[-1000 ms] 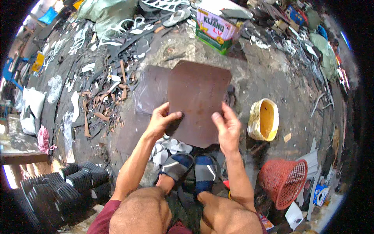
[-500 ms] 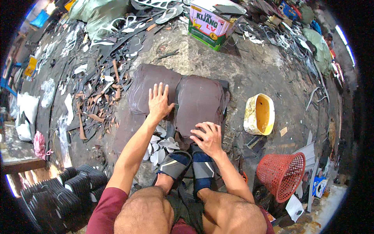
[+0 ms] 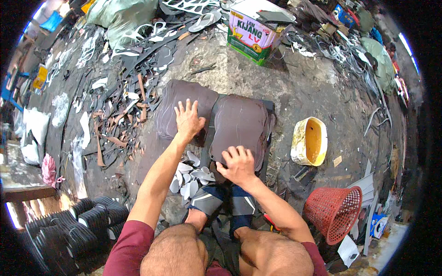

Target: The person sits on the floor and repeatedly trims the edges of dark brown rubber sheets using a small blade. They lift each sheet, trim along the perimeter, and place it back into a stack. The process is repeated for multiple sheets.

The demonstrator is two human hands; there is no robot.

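Observation:
Two piles of dark brown sole-shaped sheets lie side by side on the floor before my feet. My left hand [image 3: 189,121] rests on the left pile [image 3: 172,103], fingers spread and pointing away from me. On the near edge of the right pile [image 3: 240,122] lies my right hand [image 3: 238,164], its fingers apart and slightly bent, thumb out to the left. Neither hand grips anything. A dark board [image 3: 270,109] shows beneath the right pile. Close to the near edge of the piles, small pale grey oval cutouts [image 3: 189,181] lie heaped by my left foot.
Right of the piles stands a cut-open yellowish container [image 3: 298,142] holding amber residue. A red mesh basket [image 3: 322,207] tips over nearer me. A square tin [image 3: 248,41] stands far off. Dark and brown scraps [image 3: 110,124] litter the left, with stacked black soles [image 3: 69,227] at near left.
My right hand has slid left along the near edge of the right pile, its fingers spreading. My left hand stays on the left pile. The whole view has shifted slightly.

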